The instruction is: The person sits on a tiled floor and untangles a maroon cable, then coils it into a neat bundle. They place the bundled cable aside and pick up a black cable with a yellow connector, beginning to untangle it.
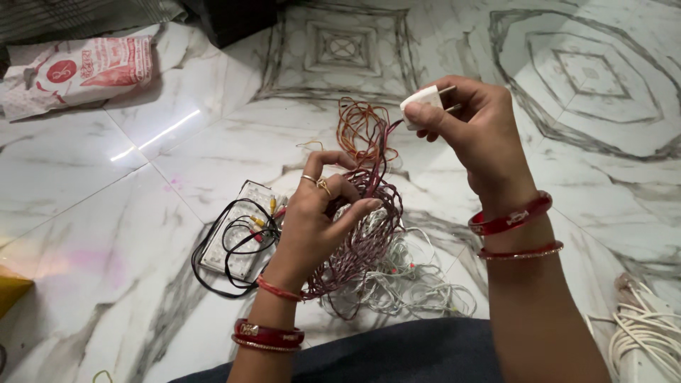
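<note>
Holding a small white plug [421, 97] up at about 1 o'clock, the right hand [474, 135] has it clamped between thumb and fingers, with two thin prongs sticking out to the right. A maroon wire runs from it down into the big tangled bundle of maroon and orange wire [369, 213] near the middle. The left hand [319, 220] sits at roughly 7 o'clock from the plug, fingers curled and closed on a loop of that bundle. Under it, toward 5 o'clock, there's a messy heap of white string lights [411, 284] on the marble floor [128, 213]. At 9 o'clock from the left hand lies a white board with a black cable [237, 245] looped over it. Way up at 10 o'clock is a printed plastic bag [78, 74], and a coil of white cord [642, 330] sits at 4 o'clock.
</note>
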